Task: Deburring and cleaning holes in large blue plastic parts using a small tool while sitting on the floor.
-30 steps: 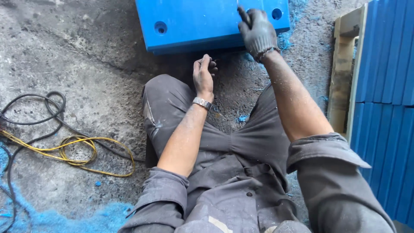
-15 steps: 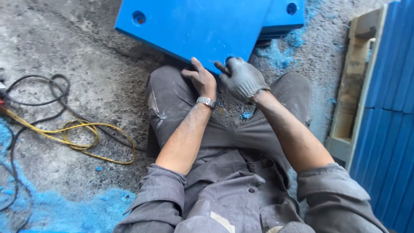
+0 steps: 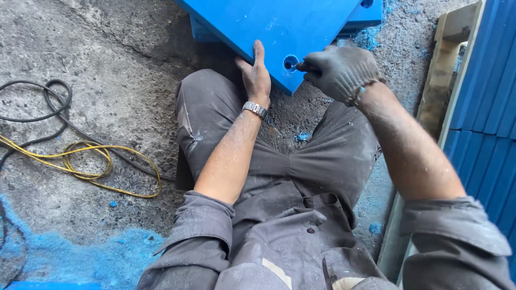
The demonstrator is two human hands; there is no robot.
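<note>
Steadying thick blue plastic slab at twelve o'clock: bare left hand flat, open on its edge; gloved right hand fisted around small dark tool at corner hole; a slip could gouge nearby fingers

Two hands were in view, the bare left hand and the gloved right hand; two blue slabs lay stacked; one wristwatch; one yellow cable; one black cable; one wooden frame.
</note>
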